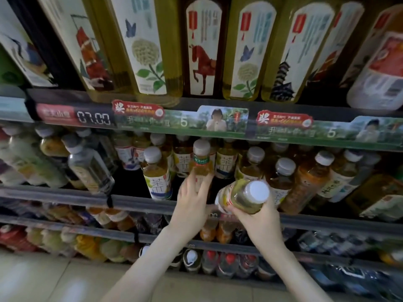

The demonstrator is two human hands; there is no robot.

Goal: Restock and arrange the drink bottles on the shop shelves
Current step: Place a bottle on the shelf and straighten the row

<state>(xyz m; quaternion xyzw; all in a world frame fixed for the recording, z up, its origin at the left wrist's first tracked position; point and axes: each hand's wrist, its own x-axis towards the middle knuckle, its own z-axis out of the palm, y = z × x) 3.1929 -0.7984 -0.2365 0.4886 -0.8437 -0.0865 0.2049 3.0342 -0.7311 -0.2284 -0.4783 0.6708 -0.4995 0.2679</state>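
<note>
My left hand (193, 200) grips the lower body of an upright tea bottle (201, 161) with a grey cap and a green neck band, standing on the middle shelf (139, 203). My right hand (259, 216) holds a second bottle (244, 196) of pale yellow tea, tilted with its white cap toward me, just in front of the shelf edge. Around both stand more tea bottles with white labels (158, 173) and amber ones (305, 182).
Tall square tea bottles (148, 46) fill the shelf above, behind a price rail (181, 120). A clear water bottle (89, 168) leans at the left. Lower shelves hold several coloured drinks (87, 245). A pale tiled floor (54, 282) lies below.
</note>
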